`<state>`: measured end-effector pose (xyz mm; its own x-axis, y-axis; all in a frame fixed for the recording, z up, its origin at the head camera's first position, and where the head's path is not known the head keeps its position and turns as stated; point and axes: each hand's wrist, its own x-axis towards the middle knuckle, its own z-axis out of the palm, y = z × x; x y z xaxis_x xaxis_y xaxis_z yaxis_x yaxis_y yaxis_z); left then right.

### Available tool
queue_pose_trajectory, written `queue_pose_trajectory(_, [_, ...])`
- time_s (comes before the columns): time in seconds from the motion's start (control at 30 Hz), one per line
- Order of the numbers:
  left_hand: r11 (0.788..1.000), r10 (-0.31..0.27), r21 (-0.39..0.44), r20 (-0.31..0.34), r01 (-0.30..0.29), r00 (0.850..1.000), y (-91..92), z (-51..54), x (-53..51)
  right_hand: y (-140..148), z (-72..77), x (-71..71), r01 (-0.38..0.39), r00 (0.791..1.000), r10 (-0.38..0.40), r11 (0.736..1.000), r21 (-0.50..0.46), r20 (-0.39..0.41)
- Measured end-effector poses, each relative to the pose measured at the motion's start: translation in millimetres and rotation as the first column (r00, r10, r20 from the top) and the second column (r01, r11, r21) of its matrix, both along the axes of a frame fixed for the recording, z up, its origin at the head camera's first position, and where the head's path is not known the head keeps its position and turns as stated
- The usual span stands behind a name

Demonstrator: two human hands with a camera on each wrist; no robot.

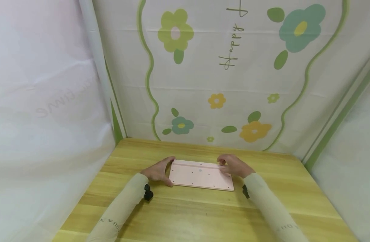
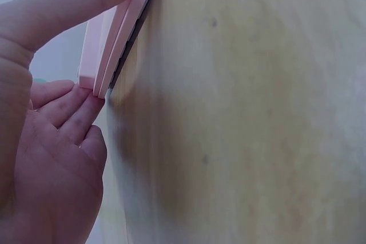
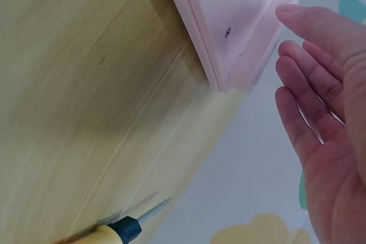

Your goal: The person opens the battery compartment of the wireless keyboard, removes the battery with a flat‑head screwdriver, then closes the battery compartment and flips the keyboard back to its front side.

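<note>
A flat pink panel [image 1: 200,178] with small dark holes or screws and a raised strip along its far edge lies on the wooden table. Its left end is gripped by my left hand [image 1: 158,170], thumb at the near corner and fingers at the far one. In the left wrist view the fingertips of that hand [image 2: 57,135] meet the layered pink edge [image 2: 103,55], which has a dark underside. My right hand [image 1: 234,165] is over the far right part, fingers loosely bent. The right wrist view has its thumb beside the panel's edge [image 3: 246,72]; whether it touches, I cannot tell.
A screwdriver [image 3: 128,228] with a yellow handle and black collar lies on the table in the right wrist view. Bare wood [image 1: 185,215] extends in front of the panel. White cloth [image 1: 197,77] printed with flowers hangs behind the table, with more cloth at both sides.
</note>
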<state>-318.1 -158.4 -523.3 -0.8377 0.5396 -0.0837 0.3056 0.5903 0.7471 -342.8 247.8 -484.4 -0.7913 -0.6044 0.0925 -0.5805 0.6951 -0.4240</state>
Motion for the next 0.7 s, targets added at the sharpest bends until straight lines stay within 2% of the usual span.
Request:
queue_pose_trajectory(0.23, [1.000, 0.002, -0.014, -0.001, -0.002, 1.000, 0.1, -0.1, -0.4, -3, -1.2, -4.0, -0.022, 1.000, 0.022, 1.000, 0.021, 0.001])
queue_pose_trajectory(0.47, [1.000, 0.001, -0.015, 0.000, -0.001, 1.000, 0.5, -0.5, -0.9, -12, 13.9, -10.0, -0.072, 0.997, 0.070, 0.992, 0.105, 0.019])
queue_pose_trajectory(0.7, [1.000, 0.002, -0.022, 0.004, -0.002, 1.000, 1.1, -1.0, -1.9, -20, 26.0, -17.6, -0.057, 0.996, 0.047, 0.990, 0.133, 0.077])
